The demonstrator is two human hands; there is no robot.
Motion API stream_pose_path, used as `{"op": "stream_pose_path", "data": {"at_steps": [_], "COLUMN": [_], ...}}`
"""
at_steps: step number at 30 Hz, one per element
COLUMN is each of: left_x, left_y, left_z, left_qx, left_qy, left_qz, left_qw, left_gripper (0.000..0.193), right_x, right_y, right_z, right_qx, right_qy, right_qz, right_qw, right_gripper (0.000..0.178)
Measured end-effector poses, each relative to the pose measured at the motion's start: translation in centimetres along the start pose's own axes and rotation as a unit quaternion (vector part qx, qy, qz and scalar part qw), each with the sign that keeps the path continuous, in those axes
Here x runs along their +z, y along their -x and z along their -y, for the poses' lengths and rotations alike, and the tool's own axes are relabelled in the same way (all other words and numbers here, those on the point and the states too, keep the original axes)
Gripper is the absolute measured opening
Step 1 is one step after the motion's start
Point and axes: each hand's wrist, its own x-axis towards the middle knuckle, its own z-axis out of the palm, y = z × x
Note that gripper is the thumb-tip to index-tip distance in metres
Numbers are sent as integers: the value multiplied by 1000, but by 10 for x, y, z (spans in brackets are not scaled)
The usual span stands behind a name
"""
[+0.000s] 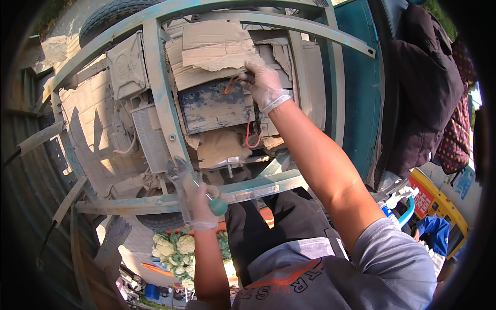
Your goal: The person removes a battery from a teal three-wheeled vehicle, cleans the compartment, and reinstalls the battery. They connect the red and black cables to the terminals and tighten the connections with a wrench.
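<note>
Two gloved hands are at work: the right hand point(266, 85) bends its fingers at the torn edge of the dusty cardboard point(214, 44), though from where I stand I cannot tell whether they pinch it or the orange cable point(230, 85) beside them. The left hand point(202, 206), lower down, looks curled round a big wrench point(177, 170); a rod with a green knob point(218, 206) lies against it, maybe gripped too.

Under the cardboard sits the dark box point(214, 108), probably a battery, with a red wire point(253, 140) looping at its corner. If the wrench strayed across bare terminals there, it could spark. A careless tug could loosen either wire, and the brittle cardboard may rip, shedding grit. Further out, the metal frame point(253, 192) could scrape a bare forearm or catch a thin glove.
</note>
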Motion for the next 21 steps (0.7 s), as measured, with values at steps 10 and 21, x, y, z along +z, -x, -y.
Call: {"op": "stream_pose_path", "data": {"at_steps": [10,21], "left_x": [-38,-50], "left_y": [-19,-33], "left_z": [-20,-15], "left_qx": [-5,-15], "left_qy": [-65,-197], "left_qz": [-24,83], "left_qw": [998,977], "left_gripper": [27,34], "right_x": [3,21], "right_y": [12,-38], "right_z": [-29,36], "right_qx": [5,-59], "right_qy": [6,236], "right_qz": [-93,41], "right_qw": [996,969], "right_gripper": [24,12]}}
